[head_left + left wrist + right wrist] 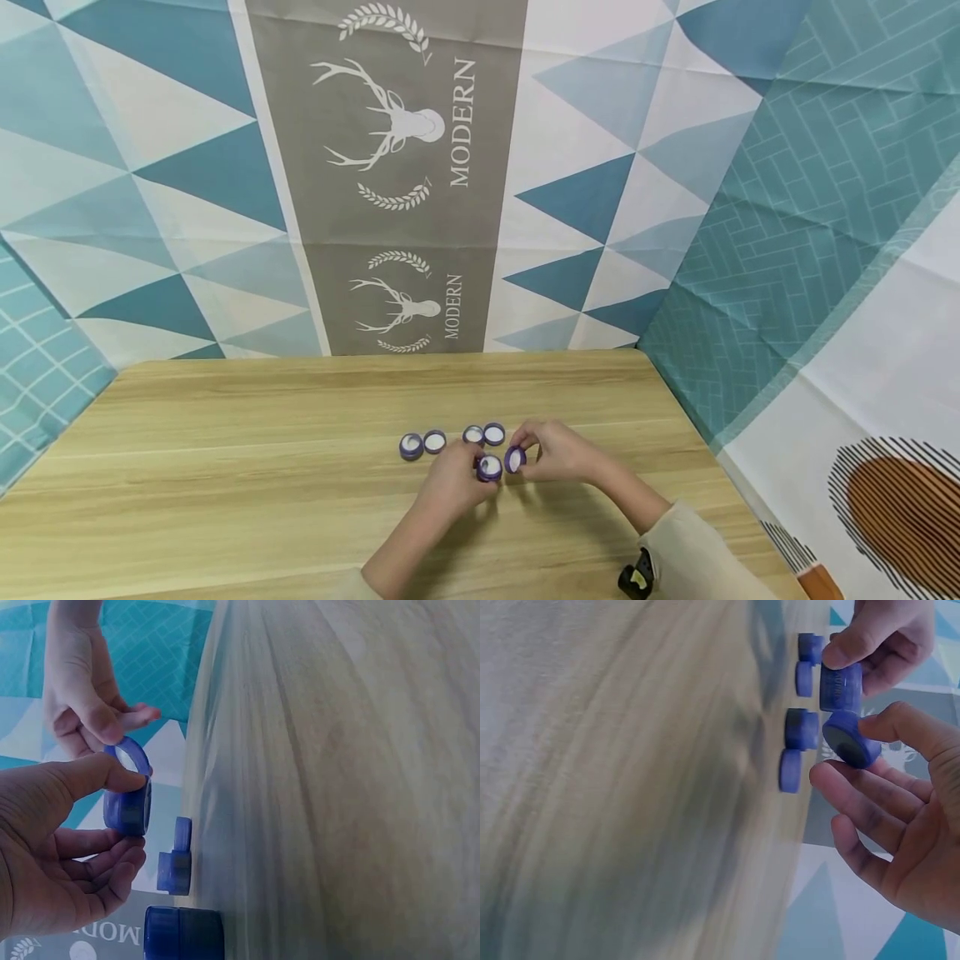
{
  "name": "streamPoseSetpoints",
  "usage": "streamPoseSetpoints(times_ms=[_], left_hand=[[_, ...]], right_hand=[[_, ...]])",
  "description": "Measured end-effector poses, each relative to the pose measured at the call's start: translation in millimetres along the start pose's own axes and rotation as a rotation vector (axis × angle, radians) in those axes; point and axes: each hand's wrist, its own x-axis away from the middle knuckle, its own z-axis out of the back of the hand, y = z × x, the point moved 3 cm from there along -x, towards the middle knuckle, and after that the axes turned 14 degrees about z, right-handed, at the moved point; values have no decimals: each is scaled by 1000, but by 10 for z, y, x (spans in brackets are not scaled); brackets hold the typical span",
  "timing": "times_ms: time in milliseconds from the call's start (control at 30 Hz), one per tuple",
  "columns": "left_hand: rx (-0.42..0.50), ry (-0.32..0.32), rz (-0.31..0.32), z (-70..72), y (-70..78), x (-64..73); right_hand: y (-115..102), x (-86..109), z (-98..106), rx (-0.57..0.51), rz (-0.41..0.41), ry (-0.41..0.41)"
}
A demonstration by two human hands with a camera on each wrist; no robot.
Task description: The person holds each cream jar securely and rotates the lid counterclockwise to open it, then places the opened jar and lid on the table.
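Observation:
Between the thumb and fingers of my left hand (456, 482) is a small purple jar (489, 468), its top uncovered and white inside. My right hand (561, 452) pinches a round purple lid (514, 459), tilted on edge just right of that jar. The right wrist view shows the lid (851, 739) close against or touching the jar (840, 686); I cannot tell which. Both are held above the table. Behind the hands, an uncovered jar (473, 435) stands beside a lid (494, 433). Another uncovered jar (411, 447) and lid (435, 442) sit left of my left hand.
The wood-grain table (225, 483) runs back to a patterned cloth wall (405, 192). A teal and white cloth (810, 242) hangs along the right side. A black device (636, 575) is at the right sleeve.

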Motion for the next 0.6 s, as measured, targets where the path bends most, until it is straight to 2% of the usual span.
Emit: streamPoseSetpoints(times_ms=[100, 333, 600], left_hand=[[-21, 3, 5, -19, 0, -2], [-40, -13, 42, -54, -54, -29], [-52, -8, 60, -81, -91, -48]], right_hand=[[36, 9, -47, 15, 17, 9], [156, 2, -166, -8, -81, 6], [207, 1, -242, 1, -76, -9]])
